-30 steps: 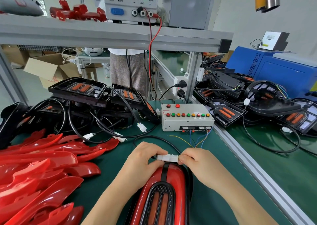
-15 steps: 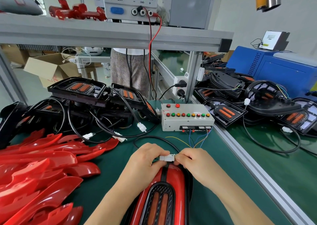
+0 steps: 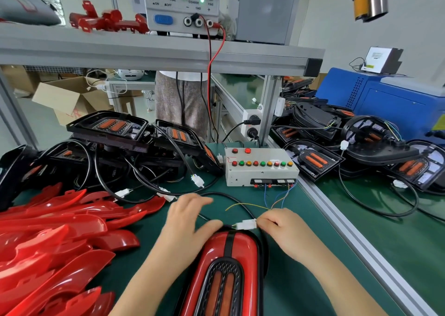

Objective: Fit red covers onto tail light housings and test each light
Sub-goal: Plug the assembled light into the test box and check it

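Observation:
A tail light with a red cover (image 3: 225, 267) fitted lies on the green mat right in front of me, its orange strips unlit. At its far end sits a white connector (image 3: 245, 224), pinched by the fingers of my right hand (image 3: 281, 229). My left hand (image 3: 190, 219) hovers just left of the connector with fingers spread and holds nothing. Thin coloured wires (image 3: 272, 202) run from the connector to the grey test box (image 3: 260, 168) with its row of buttons. Loose red covers (image 3: 55, 241) are heaped at the left.
Black uncovered housings (image 3: 125, 142) with trailing cables pile up behind the covers, and more housings (image 3: 361, 147) lie across the aluminium rail (image 3: 356, 238) on the right. A power supply (image 3: 183, 2) stands on the shelf overhead. A person stands behind the bench.
My left hand has let go of the connector, opened and lifted away to the left. My right hand still grips the connector, which now stays joined. The view has pulled slightly closer.

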